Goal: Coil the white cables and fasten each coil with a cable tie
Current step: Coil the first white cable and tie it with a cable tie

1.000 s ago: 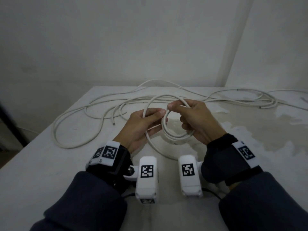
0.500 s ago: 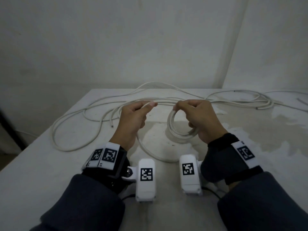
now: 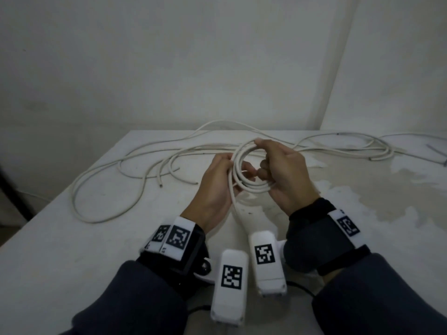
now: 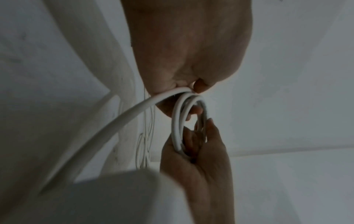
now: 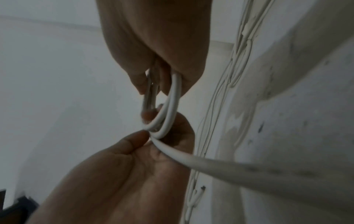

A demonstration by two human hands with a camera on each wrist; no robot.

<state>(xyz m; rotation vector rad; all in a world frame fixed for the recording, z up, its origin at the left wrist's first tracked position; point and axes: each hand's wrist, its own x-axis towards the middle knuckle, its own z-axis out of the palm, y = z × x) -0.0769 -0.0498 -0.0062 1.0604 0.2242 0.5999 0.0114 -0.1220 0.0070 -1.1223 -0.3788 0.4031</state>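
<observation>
Moved: left hand (image 3: 216,182), apart from the coil half a second ago, has come back and laid another turn on it.
Left fingers (image 4: 198,109): curled round the coil (image 3: 244,165) at its left side, pinching the new turn.
Right fingers (image 5: 138,80): right hand (image 3: 286,175) clamps the coil's right side.
Coil: several turns, held above the table (image 3: 72,250) between both hands.
Tail (image 3: 233,204): runs down from the left grip toward the table.
Loose cables (image 3: 135,163): sprawled behind, ends free.
Risk: springy turns may fan out if either grip eases; the tail could snag the loose cables and tug a turn free; no tie clearly seen within reach.
</observation>
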